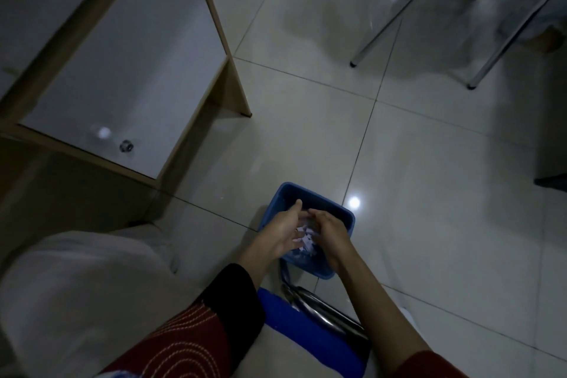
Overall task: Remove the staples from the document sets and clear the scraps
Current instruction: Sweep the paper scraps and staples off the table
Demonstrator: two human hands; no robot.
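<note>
We held both hands over the small blue rectangular plastic bin (309,191), which stood on the pale glossy floor tiles (429,163) just beside the blue padded chair seat (302,324) under us. Our left hand (283,232) was spread, thumb raised and palm turned inward, with the little white paper scraps (304,239) lying against it above the bin's mouth. Our right hand (330,233) showed its back, fingers bent down onto the scraps; we could not tell whether it pinched any or merely brushed them. Staples were too small to make out, and the document sets were out of view.

To do this step well, we judged it best to keep both hands low within the rim, tilt the left palm downward, and sweep from wrist to fingertips so nothing fell on the tiles. A check of the skin for clinging bits, and of the floor round the bin, seemed wise in that dim light.

We could read no brand, label or writing; the dark red sleeve (184,337) bore only curved white stitching
</note>
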